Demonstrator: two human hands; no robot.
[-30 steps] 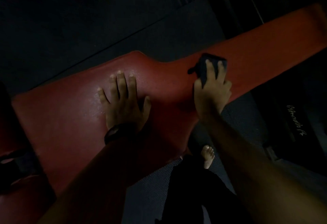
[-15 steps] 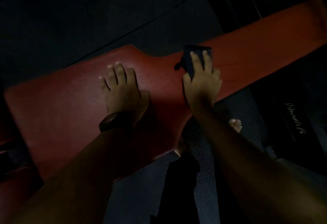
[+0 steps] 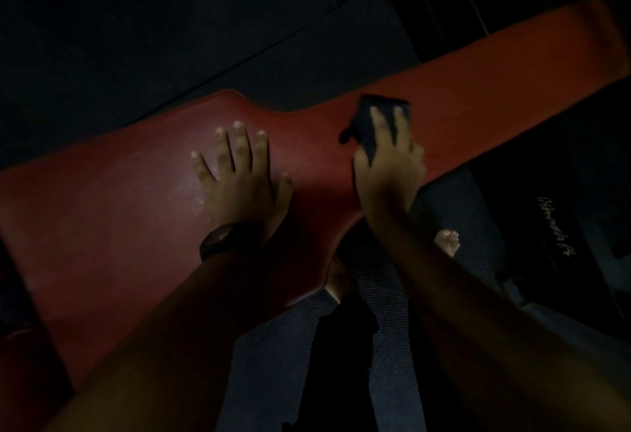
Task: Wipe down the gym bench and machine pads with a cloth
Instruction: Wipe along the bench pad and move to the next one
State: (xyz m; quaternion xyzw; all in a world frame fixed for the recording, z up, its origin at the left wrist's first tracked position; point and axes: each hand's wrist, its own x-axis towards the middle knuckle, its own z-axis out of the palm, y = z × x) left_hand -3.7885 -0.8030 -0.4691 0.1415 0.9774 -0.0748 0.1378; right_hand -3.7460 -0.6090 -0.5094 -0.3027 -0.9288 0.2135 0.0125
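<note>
Bench (image 3: 495,90), wiping: press the cloth (image 3: 365,124) flat toward 2 o'clock under straight fingers of your right hand (image 3: 389,172); left hand (image 3: 239,179) splayed flat, bracing.

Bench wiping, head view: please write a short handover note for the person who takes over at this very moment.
Left hand: open, flat on the wide part of the red bench, fingers spread, holds nothing.
Right hand: fingers straight, presses the dark cloth on the bench where it narrows.
Done: unclear. The wide part near the left hand shows a wet-looking sheen, so it is probably wiped.
Left: the long narrow part toward the upper right, then the machine pads, which I cannot make out here.
</note>
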